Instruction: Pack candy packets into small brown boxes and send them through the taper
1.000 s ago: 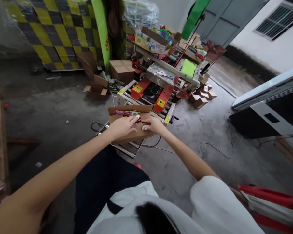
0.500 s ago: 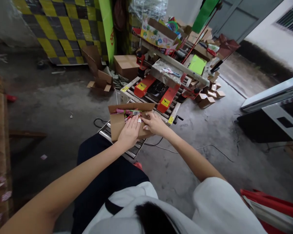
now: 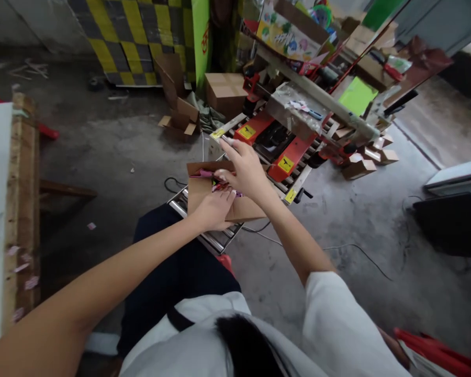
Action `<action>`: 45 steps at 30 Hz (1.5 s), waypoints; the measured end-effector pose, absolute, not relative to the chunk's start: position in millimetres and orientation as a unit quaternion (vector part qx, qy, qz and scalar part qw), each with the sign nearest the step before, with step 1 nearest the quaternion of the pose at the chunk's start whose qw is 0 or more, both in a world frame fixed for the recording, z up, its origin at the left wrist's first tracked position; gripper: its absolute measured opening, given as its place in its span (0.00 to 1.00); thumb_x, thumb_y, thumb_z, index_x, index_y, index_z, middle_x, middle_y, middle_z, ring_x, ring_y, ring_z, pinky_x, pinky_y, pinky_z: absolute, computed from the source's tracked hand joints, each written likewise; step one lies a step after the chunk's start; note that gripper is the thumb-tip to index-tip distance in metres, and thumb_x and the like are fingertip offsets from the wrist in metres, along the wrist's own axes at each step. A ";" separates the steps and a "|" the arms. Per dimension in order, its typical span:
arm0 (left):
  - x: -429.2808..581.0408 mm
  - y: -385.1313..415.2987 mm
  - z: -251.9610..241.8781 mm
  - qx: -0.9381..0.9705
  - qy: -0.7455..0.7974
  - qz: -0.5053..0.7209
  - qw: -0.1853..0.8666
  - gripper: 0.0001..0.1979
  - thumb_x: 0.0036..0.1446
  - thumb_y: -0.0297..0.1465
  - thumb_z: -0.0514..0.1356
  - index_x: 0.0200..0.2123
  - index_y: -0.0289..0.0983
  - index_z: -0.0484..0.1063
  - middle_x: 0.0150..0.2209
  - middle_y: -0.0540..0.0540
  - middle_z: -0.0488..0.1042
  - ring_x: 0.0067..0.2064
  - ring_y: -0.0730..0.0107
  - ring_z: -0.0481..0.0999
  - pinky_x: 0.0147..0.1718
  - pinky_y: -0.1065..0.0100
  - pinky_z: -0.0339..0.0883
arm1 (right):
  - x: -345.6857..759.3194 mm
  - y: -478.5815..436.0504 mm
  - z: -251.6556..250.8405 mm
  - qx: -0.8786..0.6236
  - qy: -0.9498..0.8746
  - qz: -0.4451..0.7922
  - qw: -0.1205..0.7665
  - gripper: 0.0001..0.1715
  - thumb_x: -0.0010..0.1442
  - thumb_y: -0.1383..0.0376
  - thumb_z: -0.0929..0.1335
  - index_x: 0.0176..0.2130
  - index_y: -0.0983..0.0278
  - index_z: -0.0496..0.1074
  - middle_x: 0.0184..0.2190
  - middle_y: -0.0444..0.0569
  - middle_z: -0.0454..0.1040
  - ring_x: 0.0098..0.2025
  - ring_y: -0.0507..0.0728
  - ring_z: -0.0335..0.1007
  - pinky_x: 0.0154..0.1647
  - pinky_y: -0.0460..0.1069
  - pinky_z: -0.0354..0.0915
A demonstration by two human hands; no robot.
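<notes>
An open cardboard box (image 3: pixel 198 193) sits on the end of a roller conveyor (image 3: pixel 212 242), its far flap standing up. Small colourful packets (image 3: pixel 222 184) show inside, in pink, red and green; what they are I cannot make out. My left hand (image 3: pixel 215 208) lies over the near side of the box, fingers stretched out onto the packets. Above the far right part of the box is my right hand (image 3: pixel 245 170), its fingers apart and nothing in them. It hides part of the contents and the far flap.
Beyond the box stands an orange-and-grey carton-sealing machine (image 3: pixel 294 141) on the conveyor. A printed carton (image 3: pixel 290 34) and a green sheet (image 3: pixel 357 96) rest on top of it. Cardboard boxes (image 3: pixel 225 91) lie on the floor behind. A wooden-edged table (image 3: pixel 23 209) is at left; a cable (image 3: pixel 361 248) crosses the floor.
My right hand has lifted from the box's right side and moved up toward its far edge, fingers spreading. My left hand stays on the packets, lower toward the near side. The view has shifted.
</notes>
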State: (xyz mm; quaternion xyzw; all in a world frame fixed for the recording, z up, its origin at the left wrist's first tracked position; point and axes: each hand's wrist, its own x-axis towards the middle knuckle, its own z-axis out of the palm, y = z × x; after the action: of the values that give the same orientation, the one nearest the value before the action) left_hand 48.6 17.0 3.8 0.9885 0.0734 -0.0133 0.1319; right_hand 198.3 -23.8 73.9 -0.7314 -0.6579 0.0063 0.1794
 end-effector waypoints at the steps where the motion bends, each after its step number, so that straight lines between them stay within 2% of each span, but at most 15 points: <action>1: 47.2 16.2 2.9 0.988 0.078 -0.018 0.131 0.46 0.50 0.42 0.69 0.65 0.24 0.57 0.64 0.25 0.64 0.66 0.42 0.65 0.65 0.53 0.55 | 195.7 -11.0 72.3 -0.719 -0.669 0.017 0.188 0.40 0.68 0.55 0.65 0.72 0.68 0.53 0.66 0.63 0.60 0.67 0.70 0.56 0.65 0.63 0.55; 6: 40.4 12.3 -3.6 0.986 0.092 -0.024 0.135 0.43 0.51 0.44 0.70 0.63 0.26 0.62 0.60 0.27 0.70 0.63 0.39 0.68 0.62 0.50 0.61 | 179.1 -9.4 51.6 -0.679 -0.713 0.106 0.140 0.37 0.66 0.58 0.68 0.69 0.67 0.59 0.62 0.63 0.68 0.65 0.69 0.62 0.67 0.67 0.48; 12: 35.5 11.3 -17.7 0.992 0.027 0.045 0.113 0.28 0.59 0.39 0.64 0.59 0.31 0.70 0.63 0.31 0.67 0.68 0.42 0.61 0.68 0.44 0.52 | 164.5 -71.4 31.5 -0.643 -0.732 0.185 0.129 0.37 0.70 0.57 0.62 0.72 0.68 0.53 0.72 0.62 0.54 0.74 0.65 0.46 0.72 0.64 0.46; 14: 31.7 11.7 -19.1 0.994 -0.009 0.046 0.101 0.28 0.60 0.39 0.64 0.59 0.30 0.70 0.62 0.29 0.68 0.67 0.42 0.62 0.68 0.43 0.51 | 166.8 -78.5 26.8 -0.642 -0.724 0.204 0.150 0.36 0.71 0.57 0.59 0.72 0.69 0.54 0.73 0.61 0.52 0.75 0.63 0.44 0.73 0.63 0.45; 18: 20.3 12.7 -18.7 0.992 -0.058 0.091 0.072 0.26 0.62 0.36 0.62 0.60 0.29 0.66 0.61 0.28 0.68 0.68 0.45 0.62 0.68 0.46 0.52 | 177.6 -80.4 16.1 -0.660 -0.675 0.193 0.267 0.34 0.72 0.58 0.56 0.72 0.65 0.53 0.71 0.56 0.57 0.74 0.60 0.50 0.73 0.60 0.50; 20: 16.4 16.4 -17.0 0.984 -0.040 0.159 0.071 0.32 0.60 0.37 0.65 0.62 0.29 0.62 0.64 0.27 0.64 0.71 0.45 0.56 0.69 0.45 0.50 | 179.4 -81.7 8.9 -0.677 -0.642 0.155 0.326 0.35 0.72 0.57 0.55 0.73 0.65 0.51 0.71 0.57 0.57 0.73 0.60 0.52 0.73 0.60 0.52; 22: 17.6 26.2 -12.1 0.975 0.004 0.210 0.075 0.48 0.49 0.43 0.72 0.65 0.27 0.56 0.68 0.23 0.55 0.73 0.38 0.47 0.70 0.42 0.45 | 177.4 -83.1 2.5 -0.686 -0.632 0.118 0.342 0.36 0.72 0.57 0.55 0.73 0.66 0.48 0.71 0.58 0.57 0.72 0.61 0.54 0.72 0.61 0.55; 25: 31.8 52.7 1.7 0.985 0.027 0.157 0.064 0.68 0.31 0.54 0.75 0.67 0.23 0.49 0.71 0.18 0.42 0.73 0.26 0.36 0.69 0.38 0.38 | 169.9 -83.6 -1.2 -0.696 -0.639 0.083 0.317 0.39 0.70 0.59 0.58 0.74 0.68 0.45 0.71 0.59 0.56 0.72 0.62 0.54 0.71 0.60 0.58; 26: 38.4 62.6 6.9 0.992 0.021 0.109 0.062 0.70 0.30 0.57 0.73 0.67 0.22 0.49 0.71 0.18 0.41 0.73 0.24 0.37 0.68 0.38 0.38 | 166.8 -84.2 -1.3 -0.702 -0.637 0.073 0.309 0.39 0.70 0.60 0.58 0.74 0.68 0.44 0.72 0.59 0.55 0.72 0.61 0.54 0.70 0.60 0.59; 28: 50.0 78.3 15.9 0.997 0.002 0.013 0.070 0.68 0.31 0.62 0.69 0.67 0.24 0.52 0.70 0.19 0.49 0.71 0.24 0.47 0.66 0.40 0.45 | 159.2 -88.7 -2.6 -0.719 -0.630 0.050 0.289 0.38 0.70 0.61 0.59 0.74 0.68 0.46 0.72 0.59 0.54 0.73 0.62 0.53 0.70 0.59 0.59; 31: 55.0 80.6 22.8 0.995 0.011 -0.041 0.090 0.62 0.34 0.63 0.66 0.65 0.31 0.58 0.61 0.27 0.65 0.60 0.35 0.66 0.60 0.48 0.57 | 148.7 -103.5 -12.2 -0.782 -0.574 -0.009 0.243 0.37 0.69 0.60 0.60 0.71 0.70 0.54 0.73 0.63 0.50 0.73 0.66 0.50 0.70 0.62 0.56; 33: 51.4 65.5 24.1 0.994 0.058 -0.024 0.086 0.61 0.35 0.62 0.67 0.66 0.33 0.58 0.58 0.28 0.67 0.57 0.38 0.69 0.57 0.50 0.59 | 149.3 -112.3 -21.2 -0.828 -0.520 -0.042 0.206 0.36 0.70 0.58 0.60 0.71 0.71 0.56 0.73 0.65 0.50 0.73 0.69 0.48 0.71 0.67 0.49; 35: 48.7 42.1 26.2 0.986 0.149 -0.011 0.074 0.62 0.36 0.62 0.67 0.68 0.34 0.56 0.59 0.27 0.65 0.57 0.35 0.67 0.56 0.50 0.59 | 161.4 -113.1 -26.5 -0.847 -0.500 -0.051 0.174 0.36 0.71 0.57 0.57 0.72 0.69 0.54 0.73 0.63 0.51 0.75 0.69 0.44 0.72 0.70 0.42; 40: 57.9 -1.5 40.7 0.943 0.312 -0.073 0.087 0.59 0.46 0.66 0.61 0.72 0.39 0.49 0.56 0.24 0.66 0.53 0.31 0.71 0.49 0.49 0.63 | 219.2 -89.3 -18.4 -0.818 -0.556 0.000 0.145 0.36 0.73 0.56 0.51 0.73 0.67 0.49 0.75 0.56 0.48 0.77 0.63 0.38 0.74 0.65 0.40; 45: 56.2 15.7 39.8 0.947 0.258 -0.106 0.160 0.39 0.64 0.57 0.49 0.73 0.49 0.48 0.58 0.30 0.65 0.53 0.37 0.74 0.48 0.49 0.68 | 235.0 -86.4 -21.5 -0.828 -0.534 0.023 0.169 0.38 0.73 0.53 0.47 0.75 0.65 0.42 0.75 0.56 0.43 0.77 0.62 0.34 0.74 0.67 0.37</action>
State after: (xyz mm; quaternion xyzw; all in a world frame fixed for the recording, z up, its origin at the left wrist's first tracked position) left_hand 56.2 15.7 39.8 0.9469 0.2581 -0.1062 0.1596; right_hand 235.0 -86.4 -21.5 -0.8279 -0.5342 0.0227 0.1695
